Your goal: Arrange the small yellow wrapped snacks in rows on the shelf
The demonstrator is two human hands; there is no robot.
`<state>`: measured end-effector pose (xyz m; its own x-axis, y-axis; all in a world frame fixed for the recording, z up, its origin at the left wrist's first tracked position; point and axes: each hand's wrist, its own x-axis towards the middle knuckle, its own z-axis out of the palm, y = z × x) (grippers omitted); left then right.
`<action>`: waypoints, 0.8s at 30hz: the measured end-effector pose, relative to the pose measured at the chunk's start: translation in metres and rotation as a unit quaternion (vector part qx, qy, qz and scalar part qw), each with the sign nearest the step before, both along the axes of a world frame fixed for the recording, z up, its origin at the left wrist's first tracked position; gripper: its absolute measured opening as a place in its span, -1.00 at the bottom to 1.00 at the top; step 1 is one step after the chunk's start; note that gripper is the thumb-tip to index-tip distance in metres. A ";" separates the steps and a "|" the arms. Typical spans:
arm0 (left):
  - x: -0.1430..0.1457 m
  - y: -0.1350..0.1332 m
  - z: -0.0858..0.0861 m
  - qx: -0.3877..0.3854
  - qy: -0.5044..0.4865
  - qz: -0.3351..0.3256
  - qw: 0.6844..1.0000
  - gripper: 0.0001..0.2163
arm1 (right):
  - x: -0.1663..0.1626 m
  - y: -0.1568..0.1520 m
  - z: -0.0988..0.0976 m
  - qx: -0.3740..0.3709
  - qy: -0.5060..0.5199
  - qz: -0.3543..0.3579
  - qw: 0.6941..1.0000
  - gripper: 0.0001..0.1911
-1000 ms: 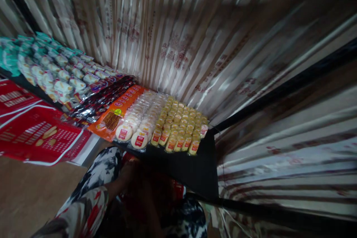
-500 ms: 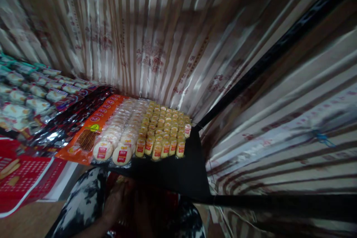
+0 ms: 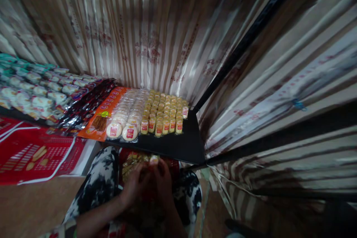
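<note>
Between my knees stands a red container (image 3: pixel 121 155) holding yellow wrapped snacks (image 3: pixel 128 168). Over it, my right hand (image 3: pixel 164 179) is closed with a small yellow wrapped snack (image 3: pixel 154 160) at its fingertips. Beside it, my left hand (image 3: pixel 134 186) has its fingers curled in toward the right one; shadow hides what they hold, if anything. Just beyond my hands, rows of the same kind of yellow wrapped snacks (image 3: pixel 164 115) stand on a black tabletop (image 3: pixel 178 147). Left of those lie stacked round white crackers (image 3: pixel 130 132) in clear wrappers.
An orange snack bag (image 3: pixel 96 126), dark shiny packets (image 3: pixel 80 109) and white-and-green packets (image 3: pixel 36 89) continue the row leftward. Red printed packaging (image 3: pixel 55 156) hangs at the left. A black pole (image 3: pixel 240 50) slants up from the table corner, before striped sheeting (image 3: pixel 156 26).
My hands have come up and forward from deep between my knees, and a yellow wrapped snack now shows at the right fingertips. The view has tilted down, revealing more of the red container.
</note>
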<state>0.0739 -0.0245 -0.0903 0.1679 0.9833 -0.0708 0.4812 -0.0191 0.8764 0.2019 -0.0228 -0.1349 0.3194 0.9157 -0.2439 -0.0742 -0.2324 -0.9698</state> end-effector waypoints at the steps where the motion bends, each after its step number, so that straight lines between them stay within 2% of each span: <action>1: 0.003 0.004 0.006 -0.011 -0.005 0.014 1.000 -0.84 | 0.003 0.000 0.008 0.015 0.025 0.006 1.000 -0.50; 4: 0.014 0.015 0.021 -0.041 -0.034 0.029 0.998 -0.81 | 0.010 0.004 0.029 0.051 0.075 0.008 0.996 -0.49; 7: 0.025 0.025 0.032 -0.058 -0.072 -0.017 0.996 -0.81 | 0.017 0.009 0.043 0.068 0.087 0.010 0.994 -0.50; 9: 0.033 0.031 0.036 -0.058 -0.073 -0.038 0.995 -0.84 | 0.024 0.013 0.047 0.078 0.072 0.003 0.994 -0.51; 17: 0.071 0.056 0.035 0.006 -0.084 -0.050 0.995 -0.85 | 0.053 0.029 0.048 0.121 -0.002 -0.067 0.990 -0.54; 19: 0.081 0.064 0.039 0.040 -0.060 -0.049 0.996 -0.79 | 0.063 0.038 0.052 0.132 -0.015 -0.083 0.988 -0.55; 21: 0.091 0.072 0.046 0.105 -0.012 -0.051 0.993 -0.72 | 0.076 0.050 0.058 0.145 -0.038 -0.099 0.984 -0.56; 24: 0.104 0.085 0.059 0.233 0.076 -0.097 0.965 -0.61 | 0.098 0.072 0.065 0.167 -0.086 -0.114 0.976 -0.56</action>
<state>0.1784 0.0600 -0.0317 0.3740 0.8655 0.3331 0.5513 -0.4964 0.6706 0.3004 0.0492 -0.0694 0.5342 0.8351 0.1313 0.0833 0.1026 -0.9912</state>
